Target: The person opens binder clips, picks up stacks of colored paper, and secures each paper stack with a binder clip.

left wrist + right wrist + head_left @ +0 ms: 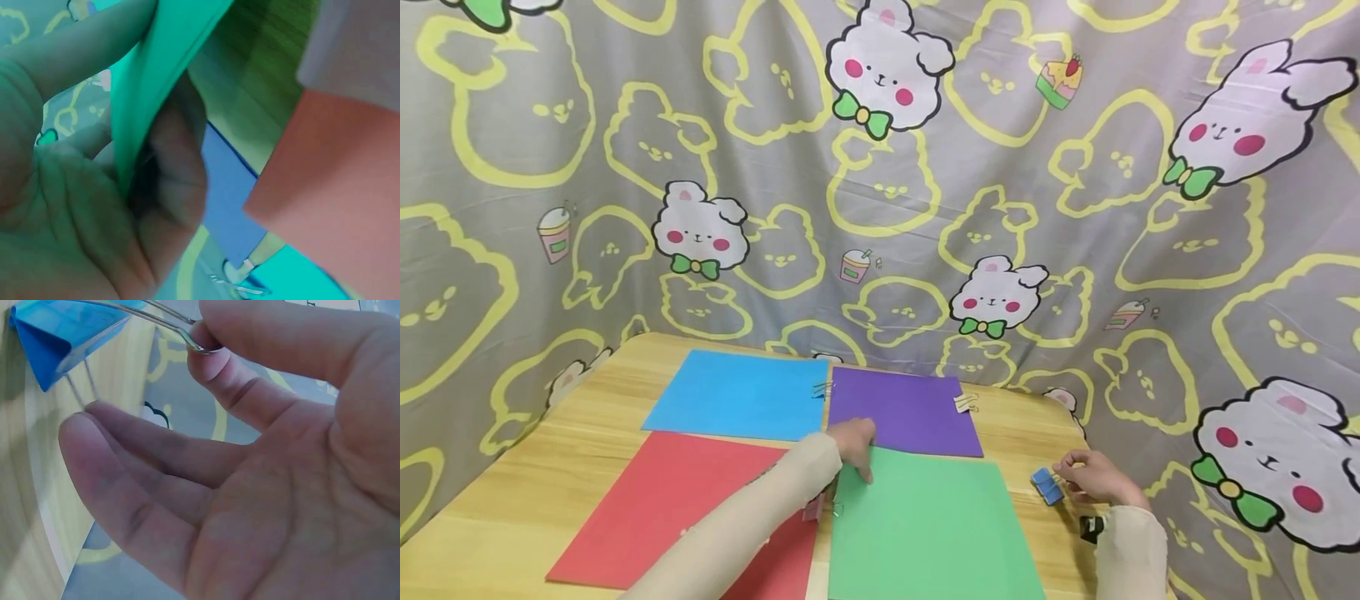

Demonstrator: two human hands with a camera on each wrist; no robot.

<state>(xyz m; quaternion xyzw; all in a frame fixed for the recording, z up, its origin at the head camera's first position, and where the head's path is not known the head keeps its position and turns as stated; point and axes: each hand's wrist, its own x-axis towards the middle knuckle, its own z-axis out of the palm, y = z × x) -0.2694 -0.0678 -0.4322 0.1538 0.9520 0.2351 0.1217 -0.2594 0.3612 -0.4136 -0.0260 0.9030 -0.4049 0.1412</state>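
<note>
At the near edge of the purple sheet, my left hand pinches the top left corner of a green paper sheet. The left wrist view shows the green sheet between thumb and curled fingers, its edge lifted. My right hand is over the table's right side, to the right of the green sheet. It holds a blue binder clip by its wire handles. In the right wrist view the thumb and index finger pinch one handle of the clip, and other fingertips are at the second handle.
Beyond lie a blue sheet with a clip on its right edge and a purple sheet with a pale clip. A red sheet with a reddish clip lies left, partly under my left arm. A patterned curtain hangs behind the table.
</note>
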